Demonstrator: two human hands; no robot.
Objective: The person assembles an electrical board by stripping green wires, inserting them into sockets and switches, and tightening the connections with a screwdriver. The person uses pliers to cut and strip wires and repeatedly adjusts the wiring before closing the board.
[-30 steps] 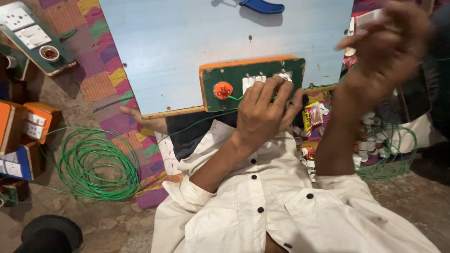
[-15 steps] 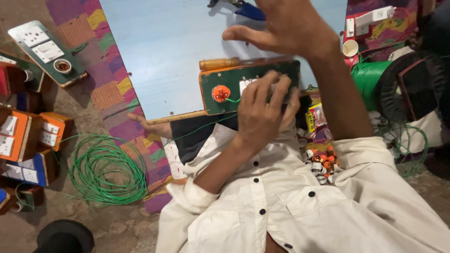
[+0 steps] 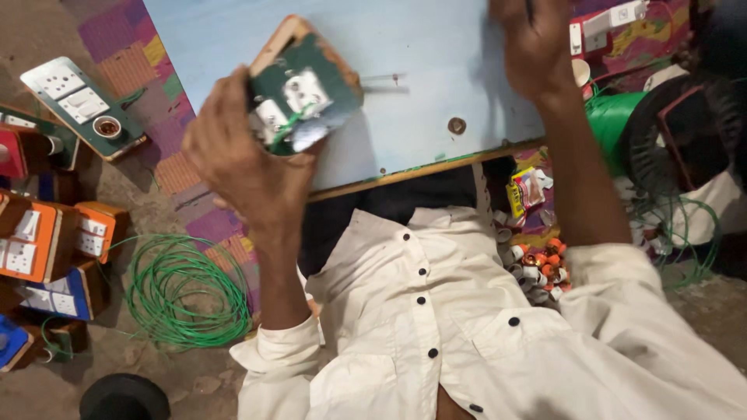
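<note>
My left hand (image 3: 243,159) grips a green switch board (image 3: 305,93) in a wooden frame, lifted and tilted above the pale blue board (image 3: 420,85) on my lap. White switches and a green wire show on its face. My right hand (image 3: 535,45) is raised at the top edge over the blue board, fingers closed around something dark and thin that I cannot make out. A small round metal piece (image 3: 457,125) lies on the blue board between my hands.
A coil of green wire (image 3: 180,289) lies on the floor at left. Finished switch boards (image 3: 82,105) and orange boxes (image 3: 47,241) sit along the left. Small white and orange holders (image 3: 537,268) are heaped at right, beside a green spool (image 3: 611,120) and a dark fan (image 3: 685,128).
My left hand has picked the green switch board up off the blue board and swung it up and left. My right hand moved up toward the top edge.
</note>
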